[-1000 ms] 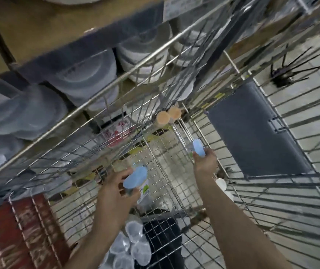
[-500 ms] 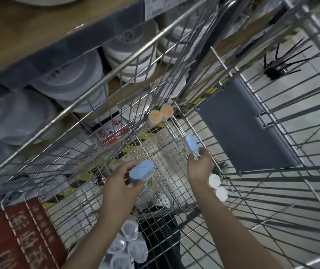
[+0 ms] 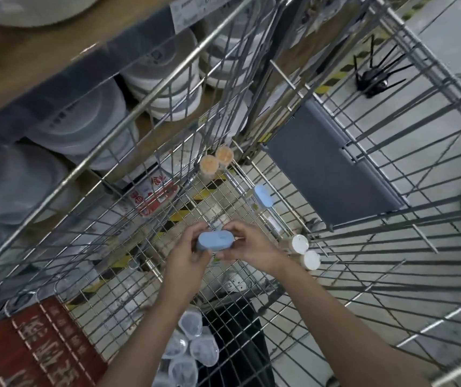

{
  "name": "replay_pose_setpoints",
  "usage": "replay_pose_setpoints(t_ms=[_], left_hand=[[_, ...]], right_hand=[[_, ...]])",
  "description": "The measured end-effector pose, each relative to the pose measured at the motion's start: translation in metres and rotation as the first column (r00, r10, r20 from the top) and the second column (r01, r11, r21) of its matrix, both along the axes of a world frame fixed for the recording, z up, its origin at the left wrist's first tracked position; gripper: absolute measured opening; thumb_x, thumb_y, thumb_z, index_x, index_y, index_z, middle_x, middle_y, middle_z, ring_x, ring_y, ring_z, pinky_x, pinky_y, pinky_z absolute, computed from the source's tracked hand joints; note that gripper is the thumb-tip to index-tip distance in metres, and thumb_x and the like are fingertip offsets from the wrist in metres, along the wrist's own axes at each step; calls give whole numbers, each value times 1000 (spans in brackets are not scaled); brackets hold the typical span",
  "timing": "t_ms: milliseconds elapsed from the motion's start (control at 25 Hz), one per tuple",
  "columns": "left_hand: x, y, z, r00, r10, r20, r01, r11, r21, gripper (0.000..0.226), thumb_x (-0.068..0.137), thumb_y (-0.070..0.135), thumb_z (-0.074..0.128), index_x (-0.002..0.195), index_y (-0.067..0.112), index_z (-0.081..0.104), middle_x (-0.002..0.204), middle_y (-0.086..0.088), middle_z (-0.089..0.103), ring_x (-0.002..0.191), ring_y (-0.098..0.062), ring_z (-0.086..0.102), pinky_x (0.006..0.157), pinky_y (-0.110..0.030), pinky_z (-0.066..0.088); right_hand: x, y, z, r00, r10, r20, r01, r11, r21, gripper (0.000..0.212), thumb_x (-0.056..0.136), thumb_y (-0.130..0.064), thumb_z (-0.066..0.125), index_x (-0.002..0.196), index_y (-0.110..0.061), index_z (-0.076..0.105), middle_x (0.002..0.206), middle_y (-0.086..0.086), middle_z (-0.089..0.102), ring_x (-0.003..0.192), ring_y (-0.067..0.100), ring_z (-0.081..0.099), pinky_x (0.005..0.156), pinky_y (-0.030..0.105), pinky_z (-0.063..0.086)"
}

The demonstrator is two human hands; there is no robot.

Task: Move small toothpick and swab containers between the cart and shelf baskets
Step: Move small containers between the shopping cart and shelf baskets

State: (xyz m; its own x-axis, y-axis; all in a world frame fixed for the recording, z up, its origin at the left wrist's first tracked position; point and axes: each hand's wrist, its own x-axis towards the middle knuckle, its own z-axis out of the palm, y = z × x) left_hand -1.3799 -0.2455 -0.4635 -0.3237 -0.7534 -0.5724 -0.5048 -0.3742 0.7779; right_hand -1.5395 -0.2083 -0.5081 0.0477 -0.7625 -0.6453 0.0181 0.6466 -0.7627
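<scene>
- I see both hands meeting over the middle of the cart basket [image 3: 145, 247], gripping one blue-lidded container [image 3: 214, 240] between them.
- My left hand [image 3: 188, 259] curls its fingers round the container's left end, thumb on top; the right hand [image 3: 247, 247] pinches the right end.
- A second blue-lidded container [image 3: 263, 195] stands on the mesh floor toward the basket's far right side, clear body below the lid; I cannot make out what it holds.
- Two orange-topped containers [image 3: 216, 161] stand touching each other at the basket's far corner.
- Two white-lidded containers [image 3: 304, 251] lie side by side against the right edge, just beside the right wrist.
- A bundle of clear lidded cups [image 3: 188, 347] sits at the near edge, under my forearms.
- Behind the wire wall, the shelf [image 3: 42, 60] carries stacks of white bowls [image 3: 167, 79].
</scene>
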Motion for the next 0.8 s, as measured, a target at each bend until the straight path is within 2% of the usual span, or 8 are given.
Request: replay_pose_setpoints(t_ms=[120,200,280,360,440,520,640,800], left_hand=[[2,1,-8,999,29,15,-29,999,31,47,92,6,57,136,17,44,130,13,49,120,-6,47,97,-24,40],[9,0,-16,997,46,64,-51,995,84,48,93,5,56,138,14,42,136,7,47,127,-11,43,102,-30,38],[22,1,-26,991,26,131,-42,992,121,43,93,6,56,134,13,46,137,-2,50,126,-18,46,91,-23,46],[40,6,-35,975,-18,222,-16,989,149,38,93,9,56,130,13,51,134,-6,53,120,-18,50,79,-17,46],[58,14,-44,955,-61,290,4,981,193,34,93,12,57,126,12,54,131,-7,55,116,-20,52,91,-33,47],[73,21,-49,940,-99,326,16,968,249,31,92,13,58,122,11,56,127,-7,57,113,-22,54,99,-40,43],[85,33,-52,915,-159,370,41,951,307,26,93,12,57,119,12,57,122,-6,60,109,-21,56,95,-34,41],[84,38,-52,916,-146,374,31,955,295,19,91,8,58,99,26,57,110,-7,65,104,-21,59,87,-31,46]], right_hand=[[1,0,-11,991,-77,-105,77,997,-8,36,70,1,78,93,-15,56,97,-3,59,95,14,57,79,23,52],[-5,-2,-20,946,-277,-171,285,958,23,35,71,4,76,93,-11,53,100,0,57,98,16,54,70,13,50],[-14,-7,-32,842,-434,-321,470,882,41,34,74,4,74,98,-7,53,100,0,57,98,18,55,60,6,45],[-24,-12,-49,736,-553,-391,617,785,51,31,79,1,71,103,-3,51,104,7,58,96,23,56,53,7,42],[-27,-16,-66,652,-634,-417,714,698,56,28,81,3,69,100,-4,49,106,9,57,93,23,54,48,9,40],[-22,-20,-79,602,-610,-515,736,674,61,32,78,-2,73,101,-4,50,103,7,59,91,22,56,50,13,36],[-14,-27,-93,522,-683,-510,806,591,34,37,75,-3,77,98,-4,49,98,6,59,90,21,56,50,6,36],[-11,-34,-103,450,-764,-463,870,491,36,41,74,2,76,100,-9,46,102,6,62,95,20,59,79,21,47]])
